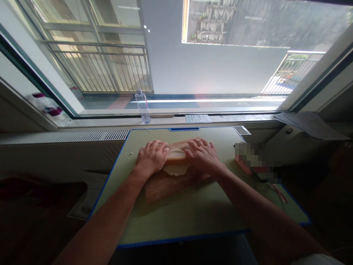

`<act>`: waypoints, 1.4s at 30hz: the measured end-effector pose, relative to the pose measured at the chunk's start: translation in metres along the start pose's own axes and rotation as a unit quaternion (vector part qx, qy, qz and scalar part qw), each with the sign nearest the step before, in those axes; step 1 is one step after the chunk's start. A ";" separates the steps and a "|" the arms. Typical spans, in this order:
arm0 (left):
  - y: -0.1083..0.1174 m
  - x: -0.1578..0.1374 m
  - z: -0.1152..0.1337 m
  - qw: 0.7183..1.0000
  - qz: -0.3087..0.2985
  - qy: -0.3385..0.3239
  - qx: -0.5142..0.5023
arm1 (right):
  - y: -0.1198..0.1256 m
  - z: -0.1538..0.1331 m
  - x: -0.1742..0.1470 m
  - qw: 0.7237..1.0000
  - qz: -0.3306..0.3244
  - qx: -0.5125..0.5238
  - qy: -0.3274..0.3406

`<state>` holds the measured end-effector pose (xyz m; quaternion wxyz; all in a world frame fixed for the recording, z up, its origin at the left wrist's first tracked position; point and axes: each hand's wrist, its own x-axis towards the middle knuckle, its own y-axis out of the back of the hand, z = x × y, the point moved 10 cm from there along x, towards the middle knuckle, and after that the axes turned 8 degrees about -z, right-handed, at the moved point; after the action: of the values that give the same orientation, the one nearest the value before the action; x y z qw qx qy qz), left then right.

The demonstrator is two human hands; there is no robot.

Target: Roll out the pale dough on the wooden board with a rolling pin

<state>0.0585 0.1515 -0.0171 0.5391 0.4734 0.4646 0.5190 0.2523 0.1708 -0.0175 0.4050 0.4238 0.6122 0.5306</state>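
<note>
A pale sheet of dough (175,170) lies on a wooden board (162,189), which sits at a slant on the table. Across the dough runs a light wooden rolling pin (177,159); only its middle shows between my hands. My left hand (153,156) is closed over the left end, fingers pointing away from me. Over the right end my right hand (202,154) is curled in the same manner, its thumb toward the middle. Both palms hide the pin's ends. The dough shows on the near and far sides of the pin.
The pale green table (176,217) has a blue edge. Small dough crumbs (130,153) lie at left. A blurred-out object (256,162) is at the right. On the windowsill stand a clear bottle (142,107) and a larger bottle with a purple label (51,109); papers (310,123) lie at right.
</note>
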 end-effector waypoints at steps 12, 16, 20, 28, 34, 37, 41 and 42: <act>0.001 -0.013 0.005 1.000 -0.002 0.001 0.027 | 0.001 -0.004 -0.016 1.000 0.008 -0.012 -0.003; 0.001 -0.018 0.006 0.999 0.014 -0.005 0.035 | 0.001 -0.005 -0.021 1.000 0.011 -0.012 -0.006; 0.000 -0.023 0.007 0.999 0.021 -0.007 0.032 | 0.000 -0.006 -0.026 1.000 0.017 -0.014 -0.002; 0.002 -0.036 0.009 0.999 0.042 -0.003 0.030 | -0.003 -0.006 -0.040 1.000 0.014 -0.003 -0.008; 0.001 -0.046 0.011 0.998 0.053 -0.004 0.042 | -0.004 -0.008 -0.051 1.000 0.019 -0.006 -0.012; 0.001 -0.051 0.011 0.997 0.061 -0.005 0.038 | -0.007 -0.008 -0.056 1.000 0.021 -0.005 -0.012; 0.001 -0.059 0.012 0.998 0.065 -0.009 0.024 | -0.011 -0.009 -0.063 1.000 0.024 -0.002 -0.011; 0.001 -0.061 0.012 0.998 0.064 -0.010 0.022 | -0.011 -0.009 -0.065 1.000 0.023 -0.001 -0.011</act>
<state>0.0690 0.0904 -0.0142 0.4990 0.5192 0.4391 0.5372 0.2631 0.1061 -0.0243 0.3996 0.4436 0.5971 0.5357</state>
